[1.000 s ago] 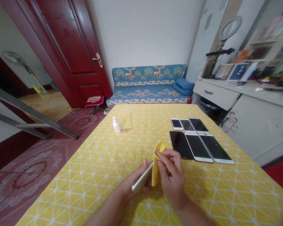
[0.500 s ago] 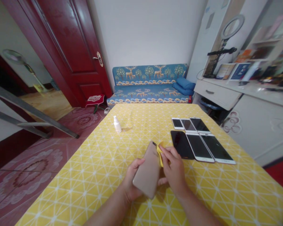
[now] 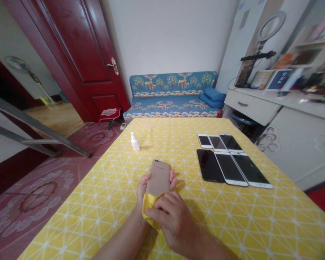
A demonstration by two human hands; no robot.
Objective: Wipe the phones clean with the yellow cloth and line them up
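A gold-beige smartphone (image 3: 159,177) lies back side up in my left hand (image 3: 141,188), its camera end pointing away from me. The left thumb presses one long edge and fingertips wrap round the other. My right hand (image 3: 176,216) grips a yellow cloth (image 3: 149,204), which covers the phone's near end. Part of the left palm is hidden beneath the phone and cloth. A small white spray bottle (image 3: 135,142) stands upright beyond the phone, to the left.
Several phones lie screen up in two rows at the right, among them a black phone (image 3: 209,165). A yellow patterned tablecloth (image 3: 97,216) covers the table. Beyond it are a blue sofa (image 3: 173,94) and, at the right, a white cabinet (image 3: 257,108).
The phone has turned from a rightward tilt to nearly straight and shifted a little left. My right hand has brought the cloth from its upper right edge down to its near end.
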